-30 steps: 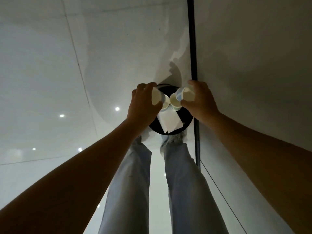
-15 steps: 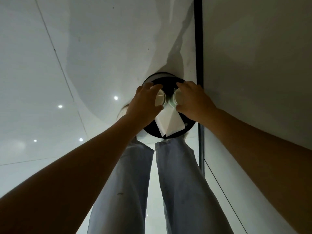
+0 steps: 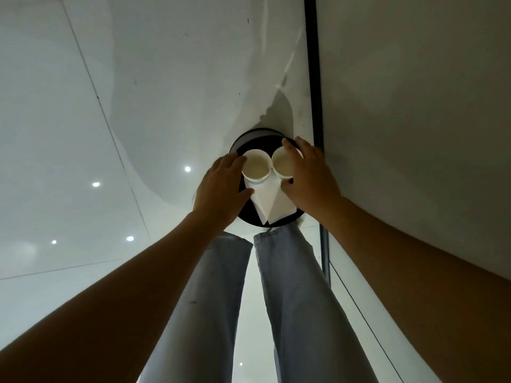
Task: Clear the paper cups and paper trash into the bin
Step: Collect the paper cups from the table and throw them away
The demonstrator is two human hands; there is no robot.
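A round black bin (image 3: 247,140) stands on the floor against the wall. A folded white sheet of paper (image 3: 269,201) lies across its opening. My left hand (image 3: 221,186) grips a white paper cup (image 3: 256,167) over the bin's left side. My right hand (image 3: 308,176) grips a second paper cup (image 3: 282,162) just to the right of it. Both cups are mouth-up and touch rim to rim above the paper. How deep the cups sit in the bin is hidden.
A dark baseboard strip (image 3: 315,78) runs along the grey wall (image 3: 414,106) right of the bin. The glossy white floor (image 3: 83,134) with light reflections spreads to the left. My legs in light jeans (image 3: 290,299) stand just in front of the bin.
Both hands have moved down to the bin. The cups, earlier tipped toward each other, now sit mouth-up side by side over the paper.
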